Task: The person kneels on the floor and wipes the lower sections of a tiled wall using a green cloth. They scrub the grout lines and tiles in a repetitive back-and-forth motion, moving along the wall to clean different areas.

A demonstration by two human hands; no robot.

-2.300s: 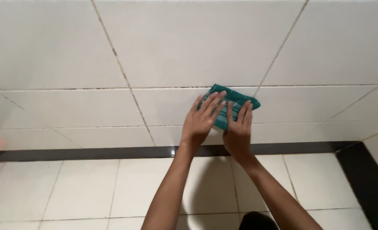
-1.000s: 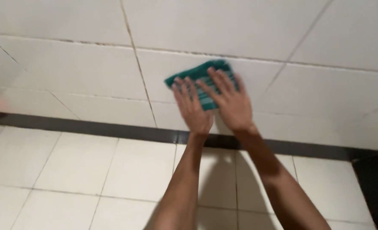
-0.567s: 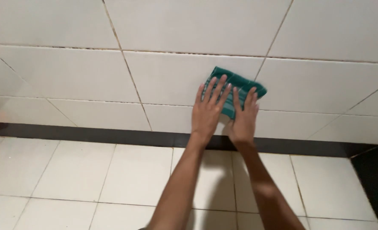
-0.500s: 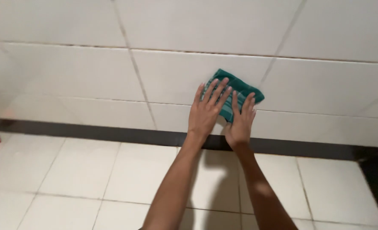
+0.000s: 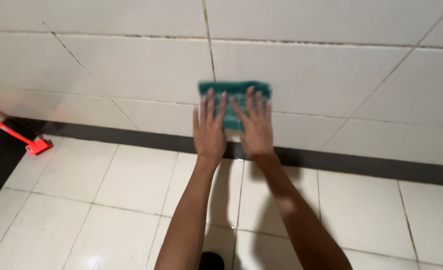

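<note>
A folded green cloth (image 5: 234, 90) lies flat against the white tiled wall (image 5: 131, 70), just right of a vertical grout line. My left hand (image 5: 209, 129) presses on the cloth's lower left part with fingers spread. Beside it, my right hand (image 5: 255, 124) presses on the lower right part, fingers spread too. Both forearms reach up from the bottom of the view. The hands cover the cloth's lower half.
A black skirting band (image 5: 361, 167) runs along the foot of the wall. Below it is a glossy white tiled floor (image 5: 91, 200). A red long-handled tool (image 5: 16, 134) rests at the left edge. A dark patch of floor sits at the far left.
Both hands and the cloth have slid left along the wall, from the tile right of the vertical grout line to near that line. The view has shifted, and the red tool shows more.
</note>
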